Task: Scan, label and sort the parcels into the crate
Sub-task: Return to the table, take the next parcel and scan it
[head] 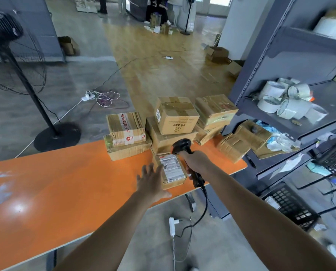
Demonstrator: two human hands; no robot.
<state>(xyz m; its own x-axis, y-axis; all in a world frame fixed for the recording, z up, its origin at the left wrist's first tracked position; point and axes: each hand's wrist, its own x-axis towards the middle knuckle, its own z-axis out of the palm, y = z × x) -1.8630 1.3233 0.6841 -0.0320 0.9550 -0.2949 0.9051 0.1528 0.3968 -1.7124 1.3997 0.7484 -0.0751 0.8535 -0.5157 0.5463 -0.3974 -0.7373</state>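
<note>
Labelled parcel (170, 170) lies between 2 hands near the orange worktop (45, 182) edge.
The left hand (152, 181), fingers straight and spread, is at its left side; the right hand (195, 163) grips a black scanner (182, 146) at its right; stacked boxes (176, 114) just behind.

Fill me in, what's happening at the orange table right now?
A person is scanning parcels. The right hand grips a black scanner, its head aimed at the white label on a small parcel near the front edge of the orange table. The left hand, fingers spread, is at that parcel's left side; contact is unclear. More cardboard parcels are stacked behind. Black crates sit by the shelving.
</note>
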